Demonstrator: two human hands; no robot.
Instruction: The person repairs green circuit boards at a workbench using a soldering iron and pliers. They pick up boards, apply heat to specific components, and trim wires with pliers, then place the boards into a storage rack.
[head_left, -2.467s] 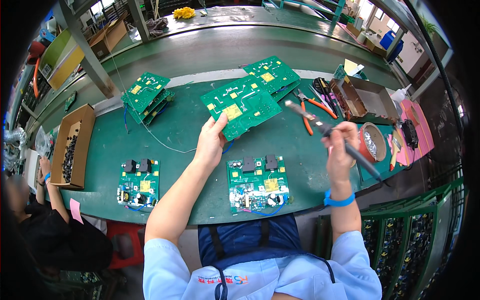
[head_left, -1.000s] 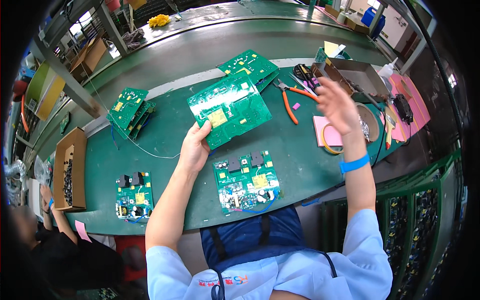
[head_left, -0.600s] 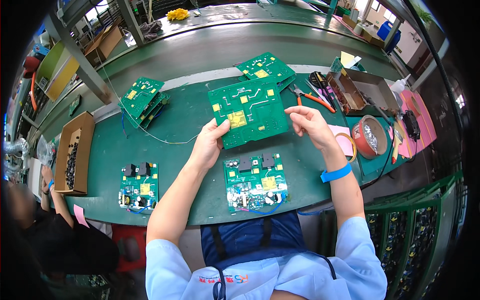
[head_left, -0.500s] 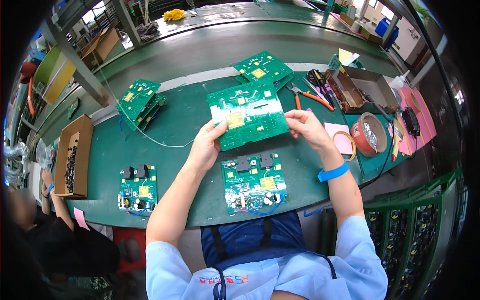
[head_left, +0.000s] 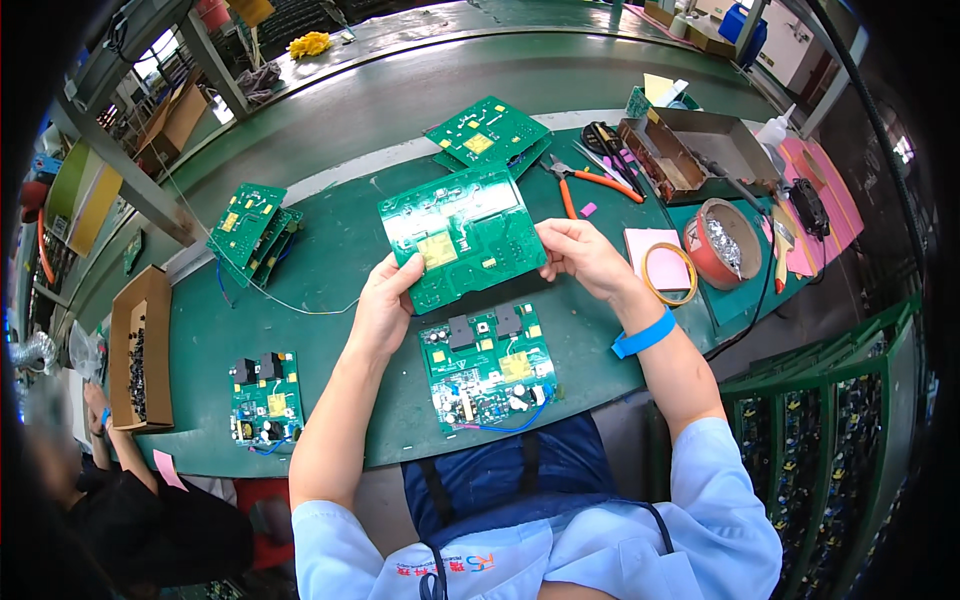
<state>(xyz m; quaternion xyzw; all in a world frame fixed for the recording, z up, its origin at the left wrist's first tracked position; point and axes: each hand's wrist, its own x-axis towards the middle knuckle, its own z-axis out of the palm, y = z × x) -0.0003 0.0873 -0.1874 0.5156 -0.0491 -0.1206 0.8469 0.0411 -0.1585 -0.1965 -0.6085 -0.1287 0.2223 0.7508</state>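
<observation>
Between my two hands a green circuit board [head_left: 470, 225] is held up, tilted, its soldered side with a yellow patch facing me. My left hand [head_left: 387, 300] grips its left edge, thumb on top near the patch. The fingers of my right hand [head_left: 580, 255] pinch its right edge; a blue band circles that wrist. On the bench just below lies another circuit board [head_left: 487, 365], component side up, with black blocks and a blue wire. A smaller-looking board [head_left: 267, 400] of the same kind lies to its left.
Stacked boards stand at the back left [head_left: 247, 225] and back middle [head_left: 490, 130]. To the right are orange-handled cutters [head_left: 600, 182], a metal tray [head_left: 700, 150], a red bowl [head_left: 722, 245] and yellow tape [head_left: 668, 275]. A carton of black parts [head_left: 150, 330] and a co-worker's hand [head_left: 97, 400] are left.
The held board has tilted a little and its glare has shifted. Both hands keep their hold. The whole view has turned slightly, moving the bench items left in the picture.
</observation>
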